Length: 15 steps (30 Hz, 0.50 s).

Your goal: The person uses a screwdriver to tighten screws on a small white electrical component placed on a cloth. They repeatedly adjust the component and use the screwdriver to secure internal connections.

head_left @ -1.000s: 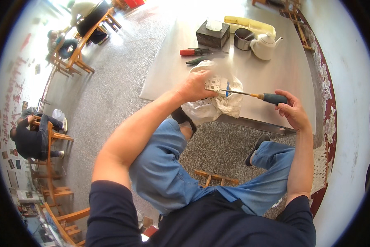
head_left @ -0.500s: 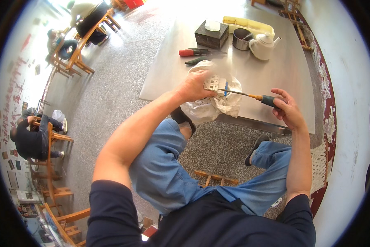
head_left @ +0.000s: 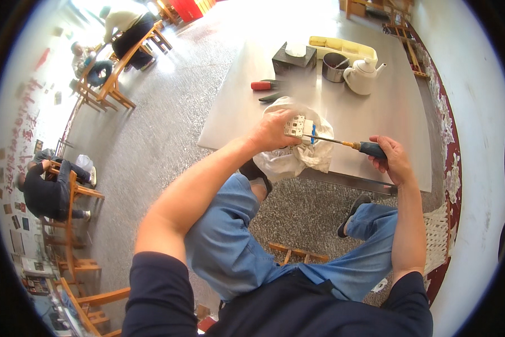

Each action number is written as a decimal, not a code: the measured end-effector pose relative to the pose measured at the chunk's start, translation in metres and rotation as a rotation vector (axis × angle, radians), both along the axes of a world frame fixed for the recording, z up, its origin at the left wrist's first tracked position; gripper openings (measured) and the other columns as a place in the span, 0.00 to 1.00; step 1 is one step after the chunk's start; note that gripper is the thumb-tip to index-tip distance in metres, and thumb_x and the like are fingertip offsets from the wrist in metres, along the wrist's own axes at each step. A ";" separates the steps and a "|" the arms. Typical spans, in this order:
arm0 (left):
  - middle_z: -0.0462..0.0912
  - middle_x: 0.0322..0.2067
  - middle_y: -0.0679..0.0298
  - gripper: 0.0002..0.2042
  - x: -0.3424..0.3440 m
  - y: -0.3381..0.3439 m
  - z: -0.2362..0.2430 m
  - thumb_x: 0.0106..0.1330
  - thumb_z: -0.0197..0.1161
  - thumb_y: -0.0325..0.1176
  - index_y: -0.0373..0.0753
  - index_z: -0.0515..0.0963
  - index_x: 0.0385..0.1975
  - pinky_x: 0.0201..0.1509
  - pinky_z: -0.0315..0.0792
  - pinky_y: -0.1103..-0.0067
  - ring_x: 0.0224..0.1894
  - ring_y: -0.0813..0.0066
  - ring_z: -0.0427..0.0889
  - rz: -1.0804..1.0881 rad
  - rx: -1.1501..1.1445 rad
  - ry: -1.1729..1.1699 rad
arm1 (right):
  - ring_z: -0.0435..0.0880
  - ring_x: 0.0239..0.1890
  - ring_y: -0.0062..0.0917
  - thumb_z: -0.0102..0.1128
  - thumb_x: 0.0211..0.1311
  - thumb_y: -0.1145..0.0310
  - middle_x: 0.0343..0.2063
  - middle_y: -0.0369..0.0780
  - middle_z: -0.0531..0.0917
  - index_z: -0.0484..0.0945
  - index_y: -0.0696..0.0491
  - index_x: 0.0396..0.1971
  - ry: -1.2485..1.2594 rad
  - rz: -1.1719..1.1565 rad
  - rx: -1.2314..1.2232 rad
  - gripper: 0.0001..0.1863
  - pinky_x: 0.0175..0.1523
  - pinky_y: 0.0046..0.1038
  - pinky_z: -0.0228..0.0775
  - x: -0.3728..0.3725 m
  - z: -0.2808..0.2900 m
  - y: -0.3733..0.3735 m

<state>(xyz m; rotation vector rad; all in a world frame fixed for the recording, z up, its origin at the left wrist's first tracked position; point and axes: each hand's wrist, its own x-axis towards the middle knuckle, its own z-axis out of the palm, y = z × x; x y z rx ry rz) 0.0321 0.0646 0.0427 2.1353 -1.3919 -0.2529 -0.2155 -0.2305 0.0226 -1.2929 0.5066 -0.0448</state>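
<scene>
Over the near edge of the table, my left hand [head_left: 270, 132] is closed around a small white plastic block [head_left: 295, 126] with square openings, which looks like an electrical part. A blue piece [head_left: 313, 133] sits on its right side. My right hand [head_left: 396, 160] grips the dark handle of a screwdriver [head_left: 371, 149] with an orange collar. Its long shaft points left, and the tip reaches the block by the blue piece; the exact contact is too small to tell. Beneath the block, a crumpled off-white cloth [head_left: 280, 164] drapes over the table edge.
On the metal-topped table [head_left: 230, 106] lie a red-handled tool [head_left: 261, 86] and a dark green-handled one [head_left: 272, 97]. Behind them stand a tissue box [head_left: 290, 60], a metal cup [head_left: 335, 72], a white teapot [head_left: 361, 78] and a yellow tray [head_left: 348, 47]. Other people sit on wooden benches at left.
My right hand's fingers have closed in around the screwdriver handle, where they were more spread. The whole view has shifted slightly; the left hand still holds the block.
</scene>
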 end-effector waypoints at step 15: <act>0.81 0.52 0.45 0.36 0.011 0.003 -0.013 0.51 0.79 0.46 0.33 0.75 0.58 0.63 0.72 0.63 0.57 0.47 0.79 -0.025 0.000 -0.043 | 0.78 0.21 0.18 0.63 0.70 0.61 0.34 0.37 0.80 0.72 0.57 0.61 -0.157 -0.037 -0.069 0.25 0.24 0.18 0.69 0.001 0.001 0.012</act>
